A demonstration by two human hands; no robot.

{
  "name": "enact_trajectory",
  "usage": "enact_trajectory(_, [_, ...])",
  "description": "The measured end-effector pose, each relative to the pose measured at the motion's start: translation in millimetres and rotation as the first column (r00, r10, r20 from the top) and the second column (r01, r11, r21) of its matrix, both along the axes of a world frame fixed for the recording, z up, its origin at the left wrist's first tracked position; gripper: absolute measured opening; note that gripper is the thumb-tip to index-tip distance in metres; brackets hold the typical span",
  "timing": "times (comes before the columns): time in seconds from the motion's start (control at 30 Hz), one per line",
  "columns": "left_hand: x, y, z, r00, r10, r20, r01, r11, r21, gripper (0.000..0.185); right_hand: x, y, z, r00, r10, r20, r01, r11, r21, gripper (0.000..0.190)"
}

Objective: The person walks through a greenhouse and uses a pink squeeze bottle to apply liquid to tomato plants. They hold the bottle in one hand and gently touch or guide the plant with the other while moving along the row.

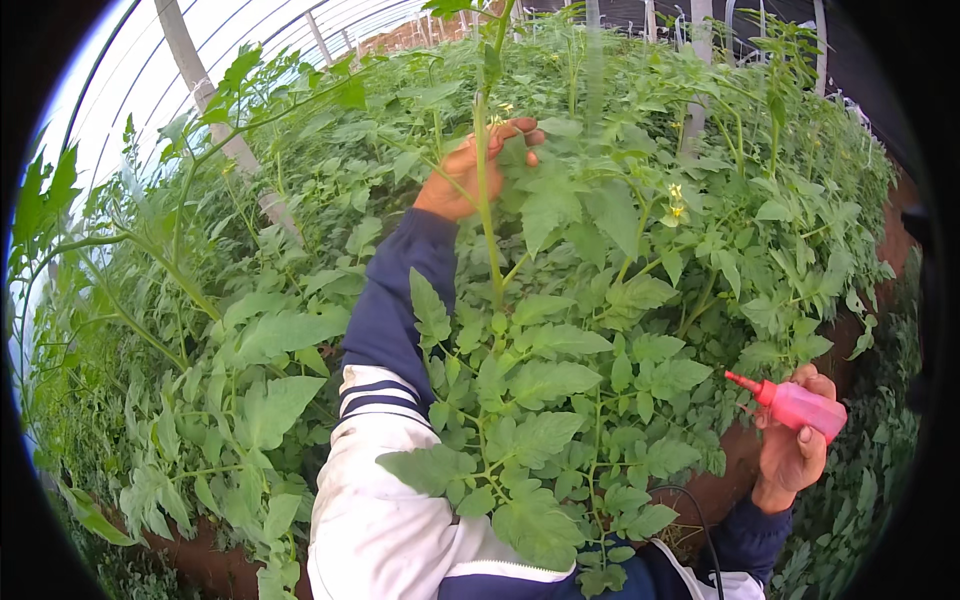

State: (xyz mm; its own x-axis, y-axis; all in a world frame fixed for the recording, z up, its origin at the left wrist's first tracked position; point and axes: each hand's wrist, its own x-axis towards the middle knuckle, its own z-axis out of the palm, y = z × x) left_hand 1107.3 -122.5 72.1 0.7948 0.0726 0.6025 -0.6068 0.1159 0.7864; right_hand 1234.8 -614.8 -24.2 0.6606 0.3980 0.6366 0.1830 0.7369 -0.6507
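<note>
My left hand (466, 174) is raised behind the upright stem (484, 157) of a tomato plant, its fingers curled beside a small pale flower cluster (501, 114) and some leaves. Whether the fingers grip anything there is partly hidden by the stem. At the lower right, my right hand (787, 454) holds a pink squeeze bottle (806, 409) with a red pointed nozzle, tilted so that the nozzle points up and to the left. Another cluster of yellow flowers (676, 204) hangs on the plant between the two hands.
Dense tomato foliage (555, 375) fills the space before my chest and spreads to both sides. A concrete post (217, 112) leans at the upper left. Long stems arch across the left. Brown soil (739, 457) shows between the plants, and a thin black cable (705, 517) hangs near my right sleeve.
</note>
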Motion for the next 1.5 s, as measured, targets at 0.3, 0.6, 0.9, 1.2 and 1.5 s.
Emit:
enact_trajectory(0.3, [37, 17, -24, 0.973, -0.055, 0.222, 0.078, 0.992, -0.096, 0.050, 3, 6, -9, 0.999, 0.024, -0.034, -0.026, 0.998, -0.055, 0.059])
enact_trajectory(0.6, [39, 8, -23, 0.966, -0.142, 0.217, 0.184, 0.965, -0.188, 0.022, 5, 12, -17, 0.996, -0.061, -0.068, 0.058, 0.997, -0.058, 0.061])
enact_trajectory(0.9, [34, 5, -29, 0.914, -0.247, 0.322, 0.330, 0.914, -0.235, 0.027, 8, 8, -21, 0.993, -0.069, -0.091, 0.065, 0.997, -0.049, 0.059])
enact_trajectory(1.2, [44, 6, -27, 0.907, -0.267, 0.325, 0.352, 0.905, -0.240, 0.028, 7, 4, -25, 0.992, -0.080, -0.098, 0.077, 0.996, -0.037, 0.057])
enact_trajectory(1.5, [47, 6, -27, 0.913, -0.248, 0.325, 0.332, 0.914, -0.235, 0.028, 8, -3, -30, 0.991, -0.072, -0.110, 0.070, 0.997, -0.020, 0.056])
